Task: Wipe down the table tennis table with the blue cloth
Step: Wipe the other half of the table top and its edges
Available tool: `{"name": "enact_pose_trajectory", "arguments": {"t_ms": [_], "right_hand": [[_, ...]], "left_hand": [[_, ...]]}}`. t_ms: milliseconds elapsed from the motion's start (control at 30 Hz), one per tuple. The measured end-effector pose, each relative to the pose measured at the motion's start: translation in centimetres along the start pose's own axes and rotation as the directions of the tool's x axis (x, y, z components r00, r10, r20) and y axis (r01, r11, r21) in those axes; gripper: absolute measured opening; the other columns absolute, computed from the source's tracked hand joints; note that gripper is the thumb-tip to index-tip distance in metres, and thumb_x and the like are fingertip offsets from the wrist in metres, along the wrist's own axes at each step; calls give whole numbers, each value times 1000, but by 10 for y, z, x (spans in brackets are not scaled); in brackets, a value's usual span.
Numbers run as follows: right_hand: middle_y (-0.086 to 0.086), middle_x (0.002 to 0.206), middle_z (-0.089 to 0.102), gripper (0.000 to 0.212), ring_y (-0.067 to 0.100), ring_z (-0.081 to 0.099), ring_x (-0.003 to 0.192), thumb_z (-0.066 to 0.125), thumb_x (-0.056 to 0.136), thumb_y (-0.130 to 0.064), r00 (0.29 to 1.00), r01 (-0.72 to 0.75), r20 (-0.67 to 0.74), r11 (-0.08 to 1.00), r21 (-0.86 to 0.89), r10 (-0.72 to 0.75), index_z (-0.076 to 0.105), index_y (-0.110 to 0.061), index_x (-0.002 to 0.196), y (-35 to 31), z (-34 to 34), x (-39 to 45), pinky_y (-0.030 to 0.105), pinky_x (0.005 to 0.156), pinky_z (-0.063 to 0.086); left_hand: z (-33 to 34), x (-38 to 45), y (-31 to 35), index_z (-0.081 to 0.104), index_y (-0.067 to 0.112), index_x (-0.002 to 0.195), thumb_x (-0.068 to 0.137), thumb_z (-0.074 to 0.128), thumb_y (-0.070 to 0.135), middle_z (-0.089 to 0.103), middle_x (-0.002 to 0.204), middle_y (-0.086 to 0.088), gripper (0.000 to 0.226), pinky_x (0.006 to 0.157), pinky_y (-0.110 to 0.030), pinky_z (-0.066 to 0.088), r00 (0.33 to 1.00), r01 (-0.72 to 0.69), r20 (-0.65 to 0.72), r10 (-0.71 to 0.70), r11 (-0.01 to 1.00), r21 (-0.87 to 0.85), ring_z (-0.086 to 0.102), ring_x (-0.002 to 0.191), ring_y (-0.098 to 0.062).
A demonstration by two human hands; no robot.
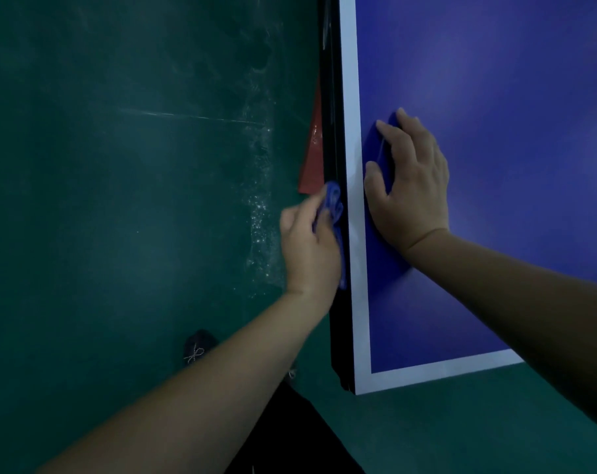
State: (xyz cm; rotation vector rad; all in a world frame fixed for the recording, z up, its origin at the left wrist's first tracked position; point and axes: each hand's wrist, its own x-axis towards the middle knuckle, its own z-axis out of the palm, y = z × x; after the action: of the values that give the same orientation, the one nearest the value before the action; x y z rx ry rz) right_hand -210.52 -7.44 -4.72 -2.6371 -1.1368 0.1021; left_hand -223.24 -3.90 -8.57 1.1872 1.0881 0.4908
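The table tennis table (495,80) fills the right side, blue with a white border line and a black side edge (334,131). My left hand (307,241) grips a bunched blue cloth (333,203) and presses it against that black side edge. My right hand (410,179) lies flat on the blue top just inside the white line, fingers spread and straight. Its dark shadow falls on the surface beneath it.
Dark green floor (119,165) lies left of the table, with pale scuff marks (261,200) near the edge. A red patch (312,159) shows under the table's side. My dark shoe (196,347) stands on the floor below my left arm. The table's near corner (353,388) is close.
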Motion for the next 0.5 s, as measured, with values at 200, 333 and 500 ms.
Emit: {"name": "enact_pose_trajectory", "arguments": {"t_ms": [200,333,500], "right_hand": [[1,156,28,51,21,21,145,43,94,-34,1000,2,6,999,32,-3,40,-23,144,4,1,0,45,118,18],[3,156,27,49,23,20,145,46,95,-28,1000,11,24,998,66,-12,41,-21,144,5,-1,0,47,117,18],[3,155,30,44,23,22,144,47,97,-21,1000,-2,31,996,88,-1,44,-20,142,5,-4,4,43,118,17]], "left_hand": [[28,95,44,58,20,134,103,43,16,55,129,-5,35,80,2,38,1000,13,0,-13,1000,-5,54,88,9],[15,47,28,58,21,134,103,44,18,56,129,-5,34,101,-23,43,996,83,11,-84,996,18,57,107,-6],[15,48,35,64,24,121,100,50,20,59,122,-2,25,94,-21,48,1000,5,-11,-5,1000,-29,60,100,-2]]}}
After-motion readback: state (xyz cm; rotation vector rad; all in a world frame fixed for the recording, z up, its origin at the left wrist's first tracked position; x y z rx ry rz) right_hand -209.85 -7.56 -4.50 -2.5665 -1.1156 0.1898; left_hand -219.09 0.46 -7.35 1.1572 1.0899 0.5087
